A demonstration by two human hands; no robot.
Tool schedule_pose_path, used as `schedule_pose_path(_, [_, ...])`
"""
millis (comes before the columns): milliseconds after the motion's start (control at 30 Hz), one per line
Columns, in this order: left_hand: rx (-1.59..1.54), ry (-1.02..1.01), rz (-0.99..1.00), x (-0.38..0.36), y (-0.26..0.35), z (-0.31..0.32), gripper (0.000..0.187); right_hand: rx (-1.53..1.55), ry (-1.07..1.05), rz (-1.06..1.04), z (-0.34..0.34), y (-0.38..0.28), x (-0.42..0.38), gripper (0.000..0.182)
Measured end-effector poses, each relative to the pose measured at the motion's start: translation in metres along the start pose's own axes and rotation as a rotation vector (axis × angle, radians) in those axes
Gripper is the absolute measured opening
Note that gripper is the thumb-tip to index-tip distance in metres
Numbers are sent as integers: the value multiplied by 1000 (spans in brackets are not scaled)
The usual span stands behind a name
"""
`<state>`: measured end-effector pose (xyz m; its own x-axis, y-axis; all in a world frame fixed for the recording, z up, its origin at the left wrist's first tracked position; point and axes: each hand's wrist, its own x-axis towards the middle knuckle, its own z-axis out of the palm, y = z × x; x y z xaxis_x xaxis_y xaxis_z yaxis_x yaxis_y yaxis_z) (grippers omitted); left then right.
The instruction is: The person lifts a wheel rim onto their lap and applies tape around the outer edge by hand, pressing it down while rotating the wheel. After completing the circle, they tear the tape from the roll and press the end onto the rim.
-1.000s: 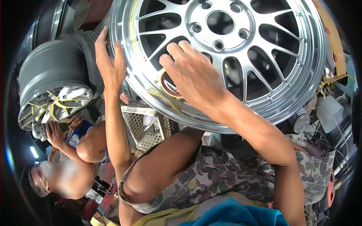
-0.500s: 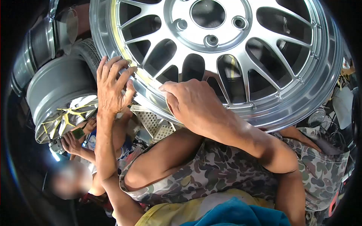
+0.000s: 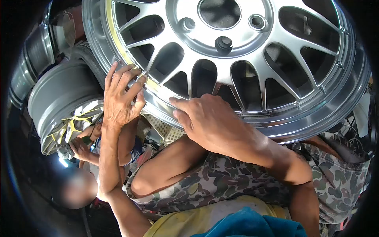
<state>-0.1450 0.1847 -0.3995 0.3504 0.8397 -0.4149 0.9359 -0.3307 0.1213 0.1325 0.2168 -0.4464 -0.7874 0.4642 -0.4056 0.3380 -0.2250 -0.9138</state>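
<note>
A large silver alloy wheel [image 3: 225,67] with many spokes fills the upper view, tilted above my knee. A yellow strip of masking tape [image 3: 115,39] runs along the left inner side of its polished lip. My left hand [image 3: 122,94] rests its fingertips on the taped lip, fingers apart and thumb spread. To its right, my right hand [image 3: 209,118] has its index fingertip on the lip at the tape's lower end. Its thumb sits just below, near the outer edge, and the other fingers are curled out of sight.
At left, another person's hand [image 3: 80,149] works at a second wheel [image 3: 63,89] with yellow-marked spokes, beside a bright lamp [image 3: 63,162]. A tyre [image 3: 90,59] stands behind it. A perforated cream basket [image 3: 173,135] is below my wheel. Cables and clutter lie at right.
The wheel has turned or shifted slightly, its lower side now further down and right in view. My right hand has moved slightly down, its thumb and index finger now further apart.
</note>
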Motion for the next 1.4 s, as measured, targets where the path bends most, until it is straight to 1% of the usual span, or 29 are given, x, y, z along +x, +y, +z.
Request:
schedule_pose_path(67, [0, -2, -17, -2, 1, 0, 35, 13, -36, 15, -2, 0, -1, 27])
schedule_pose_path(133, [3, -37, -33, -2, 4, -1, 36, 93, -139, 22, -4, 2, -2, 40])
schedule_pose_path(167, [0, -37, -32, -3, 5, -1, 36, 93, -138, 25, -3, 3, -2, 40])
schedule_pose_path(233, [1, -42, -28, -4, 7, 0, 37, 152, -165, 22, 1, 6, -3, 48])
schedule_pose_path(333, [-5, -61, -65, -5, 17, -1, 37, 71, -139, 40, 5, 10, -4, 45])
schedule_pose_path(433, [-36, -78, -56, -9, 30, 1, 37, 84, -120, 35, 9, 14, -2, 40])
schedule_pose_path(500, [-63, -109, -61, -10, 35, -1, 36, 79, -135, 63, 7, 12, -2, 40])
schedule_pose_path(600, [-23, -126, -68, -6, 25, -9, 36, 43, -138, 97, 8, 11, -3, 40])
schedule_pose_path(667, [36, -92, -72, -3, 15, -11, 35, 12, -125, 104, 9, 12, -4, 38])
schedule_pose_path(733, [15, -103, -55, 0, 13, -12, 35, 1, -101, 76, 10, 13, -5, 37])
schedule_pose_path(867, [-4, -105, -38, 2, 12, -8, 34, -54, -101, 93, 1, 6, -6, 35])
schedule_pose_path(933, [-9, -93, -42, 1, 11, -7, 33, -40, -12, 9, -2, 4, -9, 34])
schedule_pose_path(967, [-10, -93, -44, 1, 11, -7, 33, -41, -13, 9, -3, 3, -8, 34])
schedule_pose_path(1033, [-10, -98, -40, 1, 10, -8, 33, -82, -97, 51, -5, 3, -5, 34])
schedule_pose_path(1167, [-39, -49, -39, 2, 10, -7, 33, -41, -97, 27, -5, 6, -5, 35])
schedule_pose_path(1233, [-46, -44, -43, 2, 9, -6, 34, -78, -210, 87, -7, 5, -4, 32])
schedule_pose_path(1333, [-26, -93, -42, 1, 10, -8, 33, -17, -169, 44, -5, 13, -5, 33])
schedule_pose_path(1400, [-33, -89, -46, 0, 11, -7, 33, -19, -198, 50, -10, 13, -3, 33])
